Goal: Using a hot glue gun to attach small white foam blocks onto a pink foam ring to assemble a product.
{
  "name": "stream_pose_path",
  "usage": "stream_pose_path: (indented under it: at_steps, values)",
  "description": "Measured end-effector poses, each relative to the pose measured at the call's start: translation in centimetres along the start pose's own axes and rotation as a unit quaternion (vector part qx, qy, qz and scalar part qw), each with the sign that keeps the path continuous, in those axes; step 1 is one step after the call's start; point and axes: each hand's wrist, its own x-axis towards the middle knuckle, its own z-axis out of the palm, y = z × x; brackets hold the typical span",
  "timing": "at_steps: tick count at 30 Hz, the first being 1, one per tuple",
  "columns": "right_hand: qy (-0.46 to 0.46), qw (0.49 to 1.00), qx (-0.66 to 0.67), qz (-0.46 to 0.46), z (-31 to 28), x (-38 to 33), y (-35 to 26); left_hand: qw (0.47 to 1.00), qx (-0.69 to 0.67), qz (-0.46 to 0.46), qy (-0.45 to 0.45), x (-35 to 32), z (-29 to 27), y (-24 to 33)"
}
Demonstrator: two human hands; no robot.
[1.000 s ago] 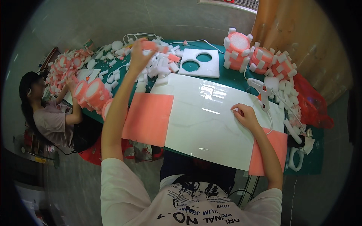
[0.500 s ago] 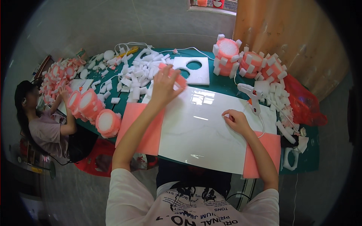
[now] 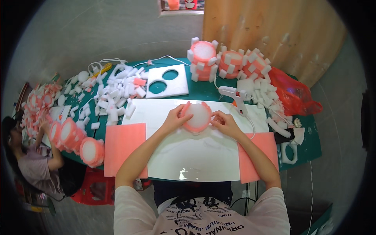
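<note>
A round foam disc (image 3: pixel 197 116), white in the middle with a pink ring around it, lies on the glossy white board (image 3: pixel 188 152) in front of me. My left hand (image 3: pixel 174 118) grips its left rim. My right hand (image 3: pixel 224 121) holds its right rim with the fingers curled on the pink edge. A white glue gun (image 3: pixel 235 97) with its cord rests on the board just right of my right hand.
Pink foam sheets (image 3: pixel 124 148) lie under both ends of the board. A heap of white foam blocks (image 3: pixel 113 94) and a white sheet with two round holes (image 3: pixel 167 81) lie at back left. Finished pink-and-white rings (image 3: pixel 219 62) stack at back right, a red bag (image 3: pixel 293 94) beside them. Another person (image 3: pixel 35 164) works at the left.
My left hand came back from the foam heap at the back left and now holds the disc. My right hand moved left from the board onto the disc.
</note>
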Motion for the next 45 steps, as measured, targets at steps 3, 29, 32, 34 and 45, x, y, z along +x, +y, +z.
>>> stream_pose_path:
  at_steps: [3,29,32,34,45]
  values:
    - [-0.002,0.999,-0.029,-0.016,-0.5,-0.1,-1.3,1.000,-0.019,0.002,0.003,-0.1,0.3,0.0]
    - [0.382,0.852,-0.331,0.136,-4.0,0.6,1.7,0.983,0.056,0.075,0.159,-0.2,0.1,-0.2]
    - [0.403,0.847,-0.327,0.116,-4.4,0.9,2.9,0.983,0.063,0.082,0.149,-0.1,0.3,-0.2]
    - [0.409,0.853,-0.309,0.098,-4.6,1.1,3.3,0.980,0.100,0.109,0.134,-0.2,0.0,-0.4]
    - [0.293,0.929,-0.196,0.115,-5.0,1.2,2.0,0.985,-0.081,-0.053,0.142,0.3,-0.3,0.2]
